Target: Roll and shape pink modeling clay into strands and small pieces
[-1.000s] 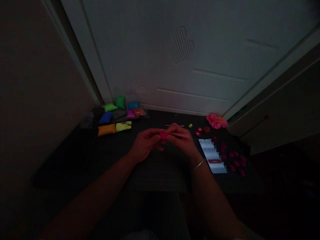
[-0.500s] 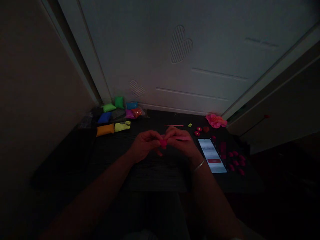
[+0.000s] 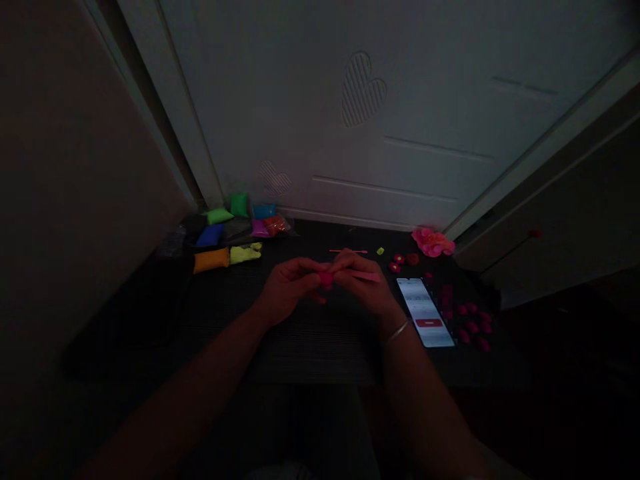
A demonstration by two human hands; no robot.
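Observation:
A small lump of pink modelling clay (image 3: pixel 326 279) is pinched between the fingertips of both hands above the dark table. My left hand (image 3: pixel 290 288) grips it from the left, with its lower fingers curled below. From the right, my right hand (image 3: pixel 363 283) presses thumb and forefinger on the same lump. A flat pink strip (image 3: pixel 367 275), perhaps a tool's handle, sticks out rightward from my right hand; its other end is hidden by the fingers. Dim light blurs the clay's exact shape.
Clay packets, among them an orange packet (image 3: pixel 211 260) and a green packet (image 3: pixel 239 205), lie back left. A thin pink stick (image 3: pixel 348 251) lies behind my hands. Rightward are a lit phone (image 3: pixel 425 313), several pink clay pieces (image 3: pixel 473 327) and a ruffled pink flower (image 3: pixel 433 242).
My fingers have shifted slightly around the pink clay, and the lump sits a touch higher. Both hands stay in nearly the same place.

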